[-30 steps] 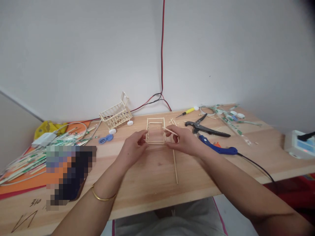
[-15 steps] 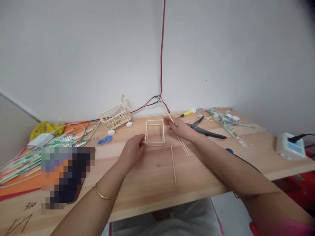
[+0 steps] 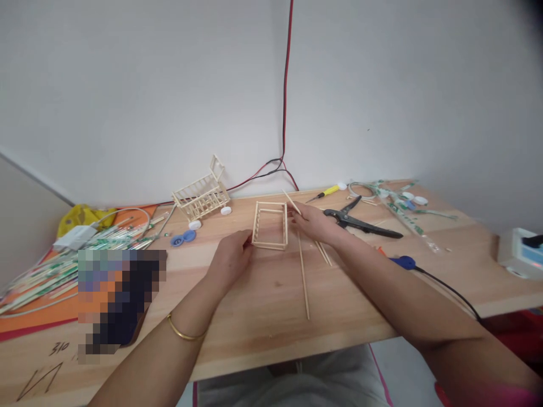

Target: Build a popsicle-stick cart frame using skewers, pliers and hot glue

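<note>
A small box-shaped frame of thin wooden sticks [image 3: 270, 246] stands in the middle of the table. My left hand [image 3: 230, 255] is closed at its lower left corner, fingertips partly hidden behind it. On the other side, my right hand [image 3: 313, 223] pinches a loose wooden stick [image 3: 292, 201] that points up and to the left. The fingers of that hand are close to the frame's right side; whether they touch it I cannot tell. Another long stick [image 3: 304, 282] lies on the wood in front, and a few more sticks [image 3: 323, 254] lie under my right wrist.
Behind to the left stands a stick-built cart [image 3: 201, 198] with white cap wheels, near blue caps [image 3: 182, 238]. Black pliers [image 3: 365, 224], a yellow-handled screwdriver [image 3: 330, 191] and plastic wrappers [image 3: 407, 217] lie right. A blue corded tool [image 3: 405, 262] is beside my right forearm. Wrapped sticks [image 3: 106, 249] fill the left.
The view has shifted slightly, so most things appear farther right. The frame has turned and tilted a little between my hands. My right hand still holds the stick.
</note>
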`<state>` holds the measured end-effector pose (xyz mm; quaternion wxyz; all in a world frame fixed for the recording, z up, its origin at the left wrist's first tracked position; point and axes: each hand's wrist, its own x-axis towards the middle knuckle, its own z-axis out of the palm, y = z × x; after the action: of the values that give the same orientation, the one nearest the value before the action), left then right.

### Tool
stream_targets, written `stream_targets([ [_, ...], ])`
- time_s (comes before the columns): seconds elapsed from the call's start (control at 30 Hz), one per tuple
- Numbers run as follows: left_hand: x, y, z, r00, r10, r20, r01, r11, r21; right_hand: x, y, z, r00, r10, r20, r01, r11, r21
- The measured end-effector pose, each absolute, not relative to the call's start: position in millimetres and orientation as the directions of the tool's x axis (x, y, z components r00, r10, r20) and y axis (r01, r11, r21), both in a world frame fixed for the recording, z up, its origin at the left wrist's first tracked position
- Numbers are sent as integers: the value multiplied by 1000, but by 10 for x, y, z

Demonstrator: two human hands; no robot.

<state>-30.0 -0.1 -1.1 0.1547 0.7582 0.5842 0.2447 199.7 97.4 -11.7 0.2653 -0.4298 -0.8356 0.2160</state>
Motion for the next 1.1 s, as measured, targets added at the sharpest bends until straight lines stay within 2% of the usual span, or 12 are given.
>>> stream_targets([
  [0.77,-261,-19,18,200,958,203,836,-275,475,1981,926,-84,-490,834,254,595,533,-602],
  [1.1,-283,-8,15,188,961,202,849,-263,458,2000,873,-15,-491,836,247,630,536,-562],
])
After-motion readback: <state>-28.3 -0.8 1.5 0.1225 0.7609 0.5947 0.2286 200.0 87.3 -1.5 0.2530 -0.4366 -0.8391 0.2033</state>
